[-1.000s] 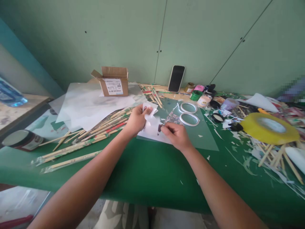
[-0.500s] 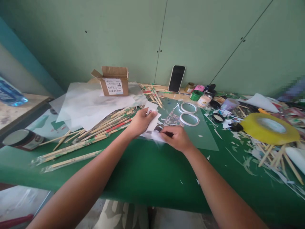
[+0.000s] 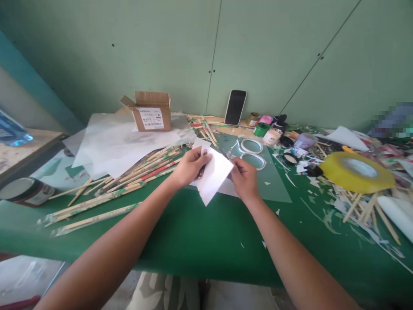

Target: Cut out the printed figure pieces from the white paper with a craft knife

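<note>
A white piece of paper is held up over the desk, a small dark-and-red printed picture showing along its left side. My left hand is closed on that left side, thumb on top. My right hand is closed at the paper's right corner. A thin dark sliver shows by its fingers along the upper edge; its kind is not clear. Under the hands lies a green cutting mat with paper scraps. Two rolls of white narrow tape lie just beyond my right hand.
Wrapped chopsticks spread out on the left near a dark jar. Behind them are white sheets and an open cardboard box. A phone leans on the wall. Paint jars and a yellow tape roll stand right.
The paper has turned so its broad white face shows. My right hand has moved up slightly, from below the paper to its right corner. My left hand keeps its hold. The view has shifted slightly.
</note>
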Available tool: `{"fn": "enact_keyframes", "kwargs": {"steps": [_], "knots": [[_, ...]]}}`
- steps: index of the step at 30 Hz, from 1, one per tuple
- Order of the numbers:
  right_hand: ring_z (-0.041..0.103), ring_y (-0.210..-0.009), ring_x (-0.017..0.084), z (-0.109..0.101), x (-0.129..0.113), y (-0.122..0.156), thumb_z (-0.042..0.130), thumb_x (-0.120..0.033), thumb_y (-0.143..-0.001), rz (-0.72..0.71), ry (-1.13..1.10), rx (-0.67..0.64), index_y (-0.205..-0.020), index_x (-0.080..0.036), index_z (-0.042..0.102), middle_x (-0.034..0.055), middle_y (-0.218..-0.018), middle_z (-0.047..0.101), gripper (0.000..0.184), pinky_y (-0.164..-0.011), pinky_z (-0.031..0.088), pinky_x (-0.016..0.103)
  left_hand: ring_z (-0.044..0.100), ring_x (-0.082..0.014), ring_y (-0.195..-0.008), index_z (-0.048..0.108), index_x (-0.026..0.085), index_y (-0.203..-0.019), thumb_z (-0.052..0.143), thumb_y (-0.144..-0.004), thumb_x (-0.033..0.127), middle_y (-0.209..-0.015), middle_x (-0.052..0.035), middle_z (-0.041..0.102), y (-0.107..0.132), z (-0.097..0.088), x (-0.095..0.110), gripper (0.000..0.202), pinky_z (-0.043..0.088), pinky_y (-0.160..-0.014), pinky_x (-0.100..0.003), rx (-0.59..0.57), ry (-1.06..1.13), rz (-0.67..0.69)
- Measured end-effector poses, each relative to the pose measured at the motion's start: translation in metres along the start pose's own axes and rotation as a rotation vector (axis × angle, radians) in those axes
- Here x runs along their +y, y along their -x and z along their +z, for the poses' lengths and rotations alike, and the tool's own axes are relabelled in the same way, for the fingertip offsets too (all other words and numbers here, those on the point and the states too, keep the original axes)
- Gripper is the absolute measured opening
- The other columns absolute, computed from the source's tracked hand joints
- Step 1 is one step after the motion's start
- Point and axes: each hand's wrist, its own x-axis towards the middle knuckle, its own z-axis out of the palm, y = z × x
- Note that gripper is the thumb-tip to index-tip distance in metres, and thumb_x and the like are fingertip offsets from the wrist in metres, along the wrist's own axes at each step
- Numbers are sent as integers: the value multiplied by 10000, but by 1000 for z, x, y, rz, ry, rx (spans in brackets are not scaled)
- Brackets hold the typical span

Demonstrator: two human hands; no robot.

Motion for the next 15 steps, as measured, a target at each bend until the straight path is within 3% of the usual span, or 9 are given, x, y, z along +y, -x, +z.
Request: {"fn": "enact_keyframes", "kwargs": {"steps": [9, 15], "knots": [[423, -537, 124, 3, -5, 2, 575, -382, -824, -14, 64, 2, -621, -224, 529, -40, -539, 482, 262, -526, 349, 261, 425, -36, -460, 587, 131, -873, 543, -970, 406, -643, 64, 513, 2, 7, 0, 295, 376, -421, -167, 24, 32, 0], [449, -552, 132, 1, -4, 5, 554, -458, -873, 5, 94, -30, -671, -225, 574, -30, -556, 505, 309, -552, 369, 273, 478, -47, -500, 603, 132, -891, 554, -963, 413, -687, 44, 564, 1, 8, 0, 294, 429, -463, -183, 108, 126, -57]]}}
